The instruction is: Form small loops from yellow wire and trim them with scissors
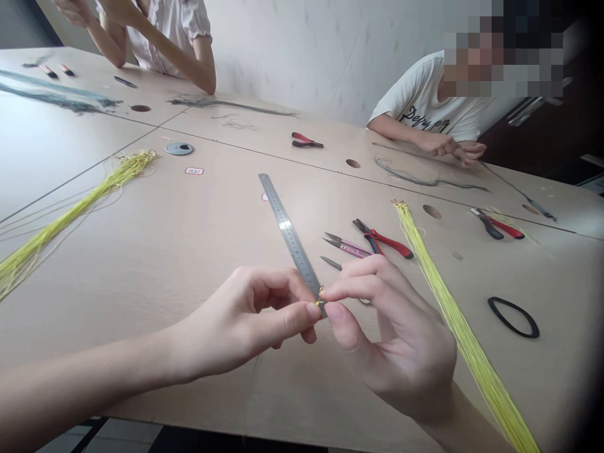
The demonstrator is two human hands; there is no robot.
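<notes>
Head view: both hands (257, 314), nearly closed, pinch a tiny golden loop (321, 291), yellow below.

From where I sit, I take this for a handcraft workshop: a broad, jointed surface (189, 245) carries red-handled pliers (389, 242), pink-handled snips (352, 247), a steel ruler (289, 229) and a yellow cord bundle (78, 214), while two other people handle fine work along its far side.
</notes>
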